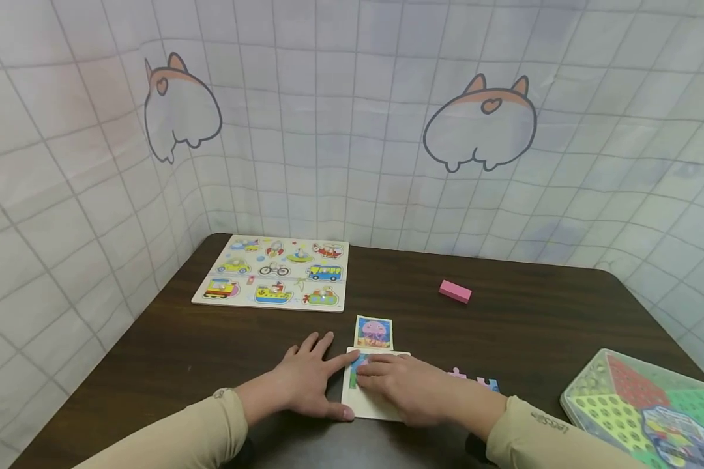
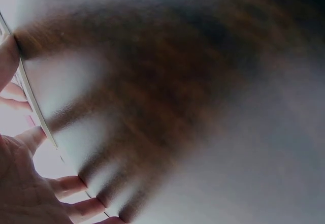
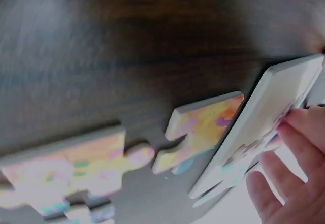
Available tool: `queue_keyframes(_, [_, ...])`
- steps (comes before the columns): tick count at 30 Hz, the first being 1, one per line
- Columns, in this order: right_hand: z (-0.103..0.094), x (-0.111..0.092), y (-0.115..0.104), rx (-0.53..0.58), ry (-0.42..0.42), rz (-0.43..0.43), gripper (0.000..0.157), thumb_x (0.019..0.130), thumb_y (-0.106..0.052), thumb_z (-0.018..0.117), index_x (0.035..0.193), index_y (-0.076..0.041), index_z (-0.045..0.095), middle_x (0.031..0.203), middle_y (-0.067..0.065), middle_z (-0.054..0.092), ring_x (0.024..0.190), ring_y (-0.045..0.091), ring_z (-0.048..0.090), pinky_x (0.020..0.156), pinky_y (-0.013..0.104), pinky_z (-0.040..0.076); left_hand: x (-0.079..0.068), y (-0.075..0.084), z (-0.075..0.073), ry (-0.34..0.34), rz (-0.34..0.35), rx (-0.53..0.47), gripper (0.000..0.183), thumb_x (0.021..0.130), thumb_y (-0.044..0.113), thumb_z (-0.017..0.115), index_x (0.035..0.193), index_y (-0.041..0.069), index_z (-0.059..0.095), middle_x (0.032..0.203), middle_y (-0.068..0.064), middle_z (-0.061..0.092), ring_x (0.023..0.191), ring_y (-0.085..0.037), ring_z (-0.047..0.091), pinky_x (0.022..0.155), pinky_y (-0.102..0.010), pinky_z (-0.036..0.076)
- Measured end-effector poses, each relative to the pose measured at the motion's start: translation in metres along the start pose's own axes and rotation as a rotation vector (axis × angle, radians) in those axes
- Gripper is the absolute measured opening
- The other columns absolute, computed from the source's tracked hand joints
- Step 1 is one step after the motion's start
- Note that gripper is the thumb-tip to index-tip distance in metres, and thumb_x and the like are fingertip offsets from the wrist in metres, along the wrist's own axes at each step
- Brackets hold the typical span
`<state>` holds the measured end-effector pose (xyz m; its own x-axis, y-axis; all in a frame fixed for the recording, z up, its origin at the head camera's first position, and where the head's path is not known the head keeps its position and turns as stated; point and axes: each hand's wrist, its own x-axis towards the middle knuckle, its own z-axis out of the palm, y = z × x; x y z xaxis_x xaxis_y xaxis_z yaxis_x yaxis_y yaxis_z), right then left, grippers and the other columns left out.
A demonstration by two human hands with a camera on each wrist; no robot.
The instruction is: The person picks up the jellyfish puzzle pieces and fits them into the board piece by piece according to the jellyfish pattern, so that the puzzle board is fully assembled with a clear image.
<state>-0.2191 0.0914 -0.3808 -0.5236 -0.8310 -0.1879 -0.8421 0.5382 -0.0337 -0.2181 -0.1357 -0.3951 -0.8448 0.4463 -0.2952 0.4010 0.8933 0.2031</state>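
Note:
A small pale puzzle board (image 1: pixel 371 405) lies at the table's near edge, with a blue-and-green puzzle piece (image 1: pixel 353 376) at its upper left. My left hand (image 1: pixel 305 378) rests with spread fingers at the board's left side, forefinger and thumb tips right at its edge. My right hand (image 1: pixel 401 385) lies over the board's right part, its fingertips pressing on the printed pieces and hiding much of them. In the right wrist view, those fingers (image 3: pixel 297 145) reach fairly straight onto the board (image 3: pixel 269 104). A card with a pink jellyfish (image 1: pixel 374 332) touches the board's far edge.
Loose jigsaw pieces (image 3: pixel 203 127) lie right of the board, partly behind my right forearm. A vehicle peg puzzle (image 1: pixel 272 272) stands at the back left. A pink block (image 1: pixel 455 291) is at the back right, and a clear-lidded game box (image 1: pixel 645 410) at the near right.

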Motion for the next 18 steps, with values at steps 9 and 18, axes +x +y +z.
queue_keyframes(9, [0.002, -0.019, 0.023, 0.482, 0.170, 0.111, 0.040, 0.102, 0.006, 0.050, 0.135, -0.008, 0.067, 0.139, 0.009, 0.066, 0.128, 0.028, 0.063, 0.102, 0.044, 0.053, -0.001, 0.001, 0.002, -0.002, -0.009, -0.018, 0.093, 0.080, 0.074, 0.070, 0.159, 0.039, 0.034, 0.168, -0.017, 0.025, 0.154, -0.042, 0.024, 0.114, -0.066, 0.033])
queue_keyframes(18, [0.005, -0.058, 0.058, 0.575, 0.303, 0.438, 0.024, 0.099, -0.004, 0.063, 0.121, -0.006, 0.073, 0.121, 0.012, 0.074, 0.112, 0.031, 0.070, 0.094, 0.049, 0.056, 0.000, 0.001, -0.001, 0.002, -0.008, -0.013, 0.094, 0.080, 0.073, 0.071, 0.159, 0.039, 0.034, 0.168, -0.016, 0.024, 0.154, -0.042, 0.024, 0.114, -0.066, 0.032])
